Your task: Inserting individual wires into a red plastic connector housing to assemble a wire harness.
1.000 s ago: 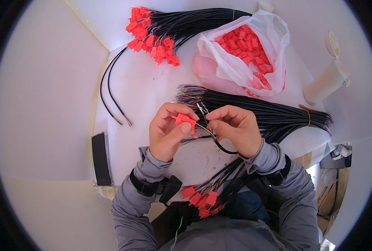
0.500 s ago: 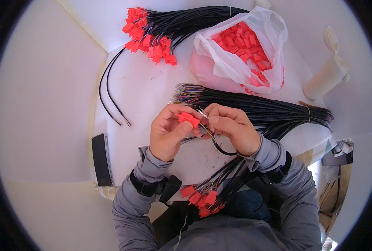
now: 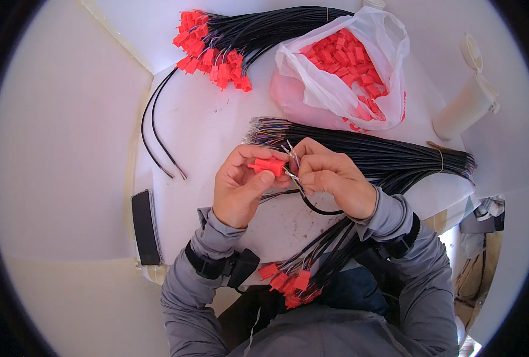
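1. Bright, even light covered the table (image 3: 200,122), leaving faint shadows.
2. A gap (image 3: 450,243) at lower right glared white.
3. Fisheye distortion bent the walls (image 3: 62,149) toward black edges.
4. The left hand (image 3: 237,190) looked sharp, the wire tips (image 3: 292,176) softer.

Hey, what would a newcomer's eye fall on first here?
Probably the red connectors heaped in the open white bag, top right of centre. Then the middle, where the left hand holds a single connector and the right hand thin wires beside it. Black cables lie just beyond.
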A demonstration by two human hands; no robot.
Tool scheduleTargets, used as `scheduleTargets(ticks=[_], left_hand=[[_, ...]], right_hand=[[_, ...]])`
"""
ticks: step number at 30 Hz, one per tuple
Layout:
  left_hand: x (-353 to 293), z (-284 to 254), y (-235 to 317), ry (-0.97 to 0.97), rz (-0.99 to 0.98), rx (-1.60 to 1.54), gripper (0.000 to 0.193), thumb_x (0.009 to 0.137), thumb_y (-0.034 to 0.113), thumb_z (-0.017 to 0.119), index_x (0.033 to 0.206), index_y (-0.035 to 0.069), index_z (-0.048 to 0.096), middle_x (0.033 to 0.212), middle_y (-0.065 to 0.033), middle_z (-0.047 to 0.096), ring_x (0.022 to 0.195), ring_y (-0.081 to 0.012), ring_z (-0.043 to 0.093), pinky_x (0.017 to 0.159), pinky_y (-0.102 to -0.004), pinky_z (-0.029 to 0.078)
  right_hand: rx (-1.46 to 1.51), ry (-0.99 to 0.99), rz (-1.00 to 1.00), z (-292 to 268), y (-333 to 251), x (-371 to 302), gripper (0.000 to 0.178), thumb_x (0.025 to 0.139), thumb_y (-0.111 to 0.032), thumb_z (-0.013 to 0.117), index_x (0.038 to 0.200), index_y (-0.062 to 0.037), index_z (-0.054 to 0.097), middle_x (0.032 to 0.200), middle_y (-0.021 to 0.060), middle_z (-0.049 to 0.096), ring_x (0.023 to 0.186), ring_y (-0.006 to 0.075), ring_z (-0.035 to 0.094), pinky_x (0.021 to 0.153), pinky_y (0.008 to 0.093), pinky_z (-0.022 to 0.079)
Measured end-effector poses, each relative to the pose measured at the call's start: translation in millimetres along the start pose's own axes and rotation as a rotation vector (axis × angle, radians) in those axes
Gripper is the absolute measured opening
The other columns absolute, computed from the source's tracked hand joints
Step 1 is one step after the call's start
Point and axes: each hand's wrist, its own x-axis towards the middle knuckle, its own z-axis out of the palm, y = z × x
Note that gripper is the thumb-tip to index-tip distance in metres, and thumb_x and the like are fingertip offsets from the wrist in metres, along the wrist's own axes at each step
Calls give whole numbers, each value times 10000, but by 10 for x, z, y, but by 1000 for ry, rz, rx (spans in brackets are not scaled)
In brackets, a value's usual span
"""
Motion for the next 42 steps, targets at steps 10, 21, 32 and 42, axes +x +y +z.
scheduleTargets(ticks=[10,21,32,42], left_hand=[[-34,19,-9,29,-10,60,276,731,42,607,950,27,440,969,-102,492,865,-171,539,726,-310,512],[-27,-3,-24,2,87,116,268,728,-21,602,946,-4,448,920,-98,513,841,-164,546,747,-339,505],[-24,-10,-24,47,107,148,240,723,-39,597,916,-13,457,887,-98,516,815,-160,550,723,-321,513],[-32,-17,-67,28,182,293,261,701,-18,626,910,2,471,880,-94,509,788,-147,536,701,-273,484]], right_hand=[[-112,-12,-54,-32,31,6,113,699,-92,478,639,3,465,807,61,390,704,129,399,619,231,337],[-212,272,-70,44,72,4,128,702,-69,594,717,2,489,691,65,452,650,159,464,586,261,383],[-857,337,-513,32,-36,-17,166,605,-49,634,746,-56,548,765,77,456,699,241,484,610,307,389],[-974,324,-563,83,-28,-19,159,601,-66,641,719,-73,534,701,57,422,650,216,456,582,315,344]])
